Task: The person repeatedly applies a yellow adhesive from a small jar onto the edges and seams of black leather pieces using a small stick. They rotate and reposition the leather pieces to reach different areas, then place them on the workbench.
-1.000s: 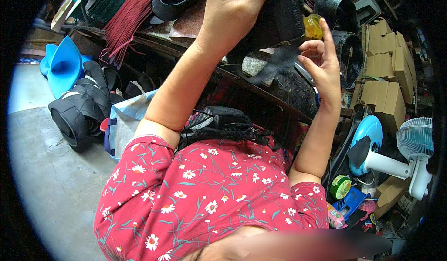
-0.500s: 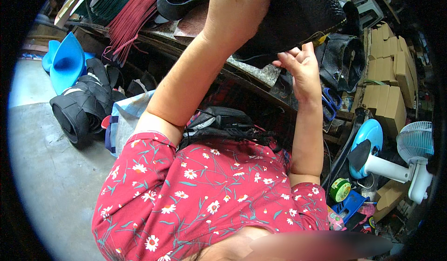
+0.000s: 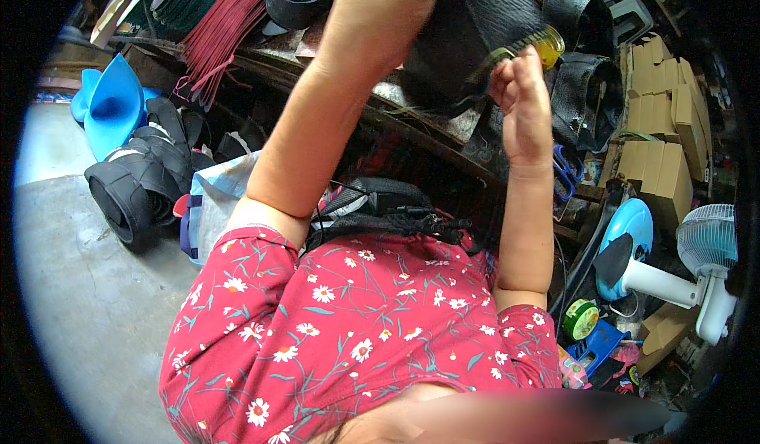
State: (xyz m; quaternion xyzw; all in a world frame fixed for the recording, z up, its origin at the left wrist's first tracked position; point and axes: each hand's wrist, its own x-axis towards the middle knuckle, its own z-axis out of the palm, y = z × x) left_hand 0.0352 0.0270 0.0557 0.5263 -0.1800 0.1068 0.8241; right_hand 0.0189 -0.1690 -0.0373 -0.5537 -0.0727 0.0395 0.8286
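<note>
Black rubber sheet (image 3: 475, 40) held high over the cluttered bench (image 3: 412, 119), gripped from above by left hand (image 3: 388, 0), fingers hidden. Right hand (image 3: 518, 99) pinching its lower edge beside a yellow-handled tool (image 3: 542, 44). Best kept taut, clear of red cords (image 3: 218, 40), cardboard boxes (image 3: 661, 127), white fan (image 3: 701, 262).

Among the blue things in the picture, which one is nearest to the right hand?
The blue scissors, hanging just below the right hand beside its wrist. The blue funnel lies far off to the left, and the blue disc and blue box sit lower down.
</note>
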